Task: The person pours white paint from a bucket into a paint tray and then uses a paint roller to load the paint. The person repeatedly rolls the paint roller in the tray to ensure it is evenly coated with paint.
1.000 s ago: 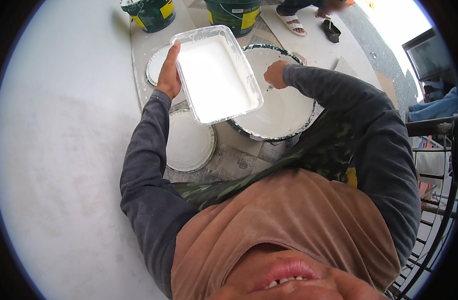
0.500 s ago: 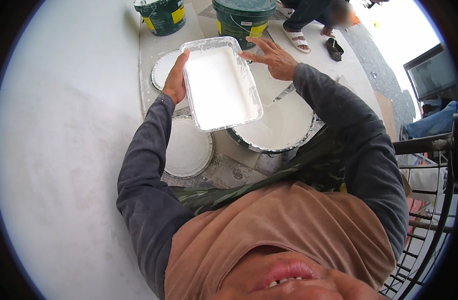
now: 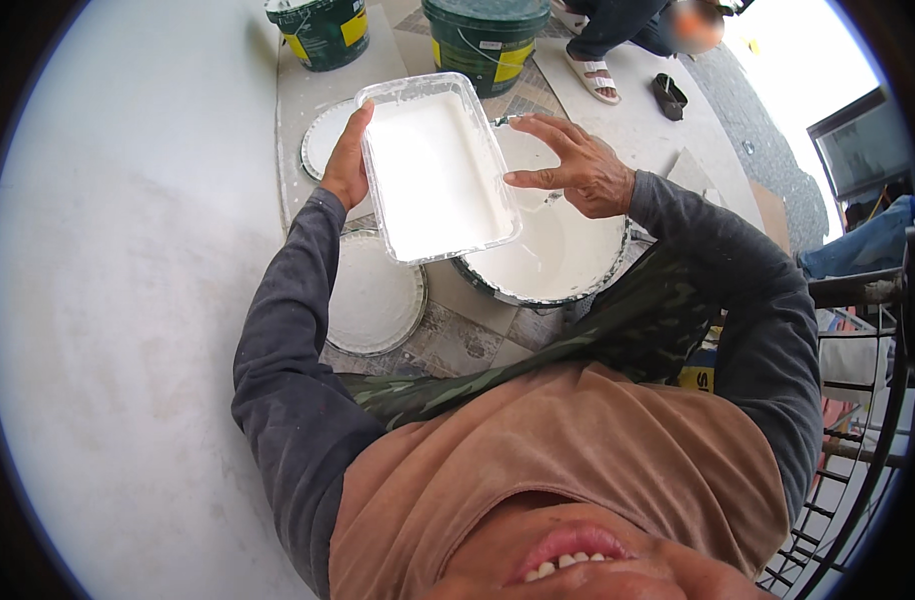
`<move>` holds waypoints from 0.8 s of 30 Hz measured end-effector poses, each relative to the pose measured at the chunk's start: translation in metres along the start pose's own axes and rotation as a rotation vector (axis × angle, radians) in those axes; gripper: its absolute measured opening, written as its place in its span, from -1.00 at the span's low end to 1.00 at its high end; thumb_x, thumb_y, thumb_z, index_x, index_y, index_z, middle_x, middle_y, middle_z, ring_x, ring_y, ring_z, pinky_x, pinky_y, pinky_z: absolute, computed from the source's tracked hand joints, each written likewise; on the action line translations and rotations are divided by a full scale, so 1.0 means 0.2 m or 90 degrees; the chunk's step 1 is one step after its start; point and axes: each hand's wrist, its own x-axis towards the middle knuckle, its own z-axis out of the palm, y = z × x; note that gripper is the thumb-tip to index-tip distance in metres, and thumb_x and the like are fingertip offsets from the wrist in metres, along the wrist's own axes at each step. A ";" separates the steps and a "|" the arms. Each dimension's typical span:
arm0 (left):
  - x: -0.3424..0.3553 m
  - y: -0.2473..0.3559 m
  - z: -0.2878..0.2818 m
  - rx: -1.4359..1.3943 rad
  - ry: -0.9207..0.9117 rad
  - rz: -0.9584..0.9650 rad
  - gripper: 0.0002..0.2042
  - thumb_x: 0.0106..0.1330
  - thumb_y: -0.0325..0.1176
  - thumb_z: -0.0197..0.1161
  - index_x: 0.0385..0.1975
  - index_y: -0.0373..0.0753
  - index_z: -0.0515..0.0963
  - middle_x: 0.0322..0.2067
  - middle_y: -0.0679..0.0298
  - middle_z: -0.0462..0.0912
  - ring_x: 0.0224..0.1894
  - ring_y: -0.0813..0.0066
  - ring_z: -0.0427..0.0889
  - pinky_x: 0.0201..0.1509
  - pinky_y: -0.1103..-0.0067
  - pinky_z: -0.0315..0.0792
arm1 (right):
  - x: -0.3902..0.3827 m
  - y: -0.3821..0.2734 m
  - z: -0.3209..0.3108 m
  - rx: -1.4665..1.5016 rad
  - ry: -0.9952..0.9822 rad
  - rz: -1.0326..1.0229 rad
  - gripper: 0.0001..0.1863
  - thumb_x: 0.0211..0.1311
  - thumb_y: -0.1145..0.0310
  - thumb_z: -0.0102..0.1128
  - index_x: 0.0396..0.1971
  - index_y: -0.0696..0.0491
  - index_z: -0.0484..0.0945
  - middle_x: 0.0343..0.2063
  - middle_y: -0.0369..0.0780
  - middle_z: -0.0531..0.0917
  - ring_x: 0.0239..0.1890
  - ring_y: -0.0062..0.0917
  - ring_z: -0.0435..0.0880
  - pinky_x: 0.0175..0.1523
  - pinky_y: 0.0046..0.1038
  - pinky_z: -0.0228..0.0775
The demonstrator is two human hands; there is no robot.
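Note:
My left hand (image 3: 350, 165) grips the left rim of a clear rectangular plastic tub (image 3: 415, 84) filled with smooth white paste or paint. The tub is tilted a little toward me and hangs partly over an open round bucket (image 3: 538, 300). Pale, creamy material coats the inside of that bucket. Beside the tub's right edge is my right hand (image 3: 588, 172), fingers spread, holding nothing. Its thumb tip comes close to the tub wall; whether they touch I cannot tell.
Two white-smeared round lids lie left of the bucket, one near (image 3: 378, 300) and one far (image 3: 323, 138). Green buckets stand beyond, left (image 3: 328, 38) and middle (image 3: 486, 50). A co-worker's sandalled foot (image 3: 592, 80) and a black sandal (image 3: 668, 97) are farther right. A metal rack (image 3: 858, 380) stands at right.
My right hand has moved from the tub's upper right rim, back to the right and toward me. The tub in my left hand has hardly moved.

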 end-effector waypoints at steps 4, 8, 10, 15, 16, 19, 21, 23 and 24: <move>0.02 -0.01 -0.02 -0.038 -0.026 -0.024 -0.38 0.31 0.13 0.18 0.20 -0.22 0.34 0.07 0.15 0.54 0.09 0.34 0.56 0.19 0.48 0.44 | 0.08 -0.06 0.01 -0.142 -0.038 0.069 -0.01 0.05 0.68 0.12 0.38 -0.60 0.10 0.44 -0.22 0.02 0.48 -0.21 -0.03 0.51 -0.09 -0.09; 0.03 -0.01 -0.04 -0.025 -0.018 -0.013 -0.39 0.32 0.12 0.17 0.19 -0.22 0.34 0.05 0.15 0.54 0.06 0.32 0.57 0.17 0.47 0.46 | 0.08 -0.10 0.00 -0.233 -0.083 0.007 -0.02 0.06 0.55 0.25 0.38 -0.63 0.07 0.49 -0.37 -0.04 0.52 -0.37 -0.12 0.55 -0.08 -0.28; 0.02 -0.02 -0.04 -0.027 -0.014 -0.016 -0.39 0.33 0.12 0.15 0.19 -0.23 0.34 0.04 0.14 0.55 0.05 0.31 0.58 0.15 0.47 0.47 | 0.02 -0.09 -0.06 -0.235 -0.082 -0.061 -0.03 0.04 0.57 0.25 0.36 -0.62 0.12 0.48 -0.35 -0.01 0.51 -0.37 -0.10 0.55 -0.07 -0.25; -0.02 -0.02 -0.01 -0.054 -0.054 -0.044 -0.38 0.33 0.12 0.11 0.19 -0.28 0.34 0.03 0.09 0.55 0.02 0.29 0.60 0.13 0.45 0.49 | -0.01 -0.08 -0.04 0.005 0.015 0.260 -0.19 -0.02 0.72 0.02 0.31 -0.20 0.31 0.40 -0.06 0.10 0.44 -0.10 0.04 0.50 -0.08 -0.14; -0.02 -0.01 0.00 -0.041 -0.036 -0.034 -0.37 0.33 0.12 0.11 0.19 -0.29 0.34 0.02 0.08 0.56 0.02 0.28 0.60 0.13 0.44 0.50 | 0.05 -0.08 0.01 0.132 0.061 0.369 -0.23 -0.03 0.72 -0.03 0.29 -0.07 0.35 0.37 0.03 0.13 0.42 -0.02 0.07 0.48 -0.07 -0.10; -0.04 0.01 0.04 -0.020 -0.026 -0.020 -0.36 0.33 0.12 0.10 0.19 -0.31 0.35 0.01 0.06 0.56 0.02 0.26 0.60 0.13 0.42 0.50 | 0.22 0.04 0.09 0.178 0.010 0.418 -0.34 -0.05 0.57 0.00 0.21 0.19 0.37 0.24 0.20 0.26 0.31 0.07 0.21 0.35 -0.10 0.12; -0.05 0.03 0.07 -0.017 -0.030 -0.021 -0.36 0.33 0.13 0.10 0.18 -0.32 0.35 0.00 0.06 0.57 0.03 0.25 0.60 0.14 0.42 0.50 | 0.33 0.12 0.10 0.168 -0.054 0.419 -0.43 -0.02 0.46 0.04 0.11 0.24 0.44 0.18 0.20 0.33 0.27 0.08 0.27 0.29 -0.12 0.18; -0.05 0.03 0.09 -0.006 -0.032 -0.015 -0.36 0.33 0.13 0.12 0.18 -0.31 0.35 0.01 0.07 0.57 0.02 0.26 0.60 0.13 0.42 0.50 | 0.39 0.15 0.11 0.075 -0.094 0.364 -0.50 0.00 0.37 0.06 -0.02 0.30 0.53 0.11 0.19 0.42 0.20 0.08 0.35 0.23 -0.13 0.25; -0.05 0.03 0.09 -0.002 -0.032 -0.010 -0.37 0.33 0.12 0.13 0.18 -0.31 0.35 0.01 0.07 0.57 0.02 0.26 0.60 0.13 0.43 0.50 | 0.40 0.14 0.11 0.102 -0.128 0.391 -0.54 0.01 0.35 0.06 -0.08 0.30 0.55 0.06 0.19 0.46 0.14 0.08 0.41 0.20 -0.12 0.28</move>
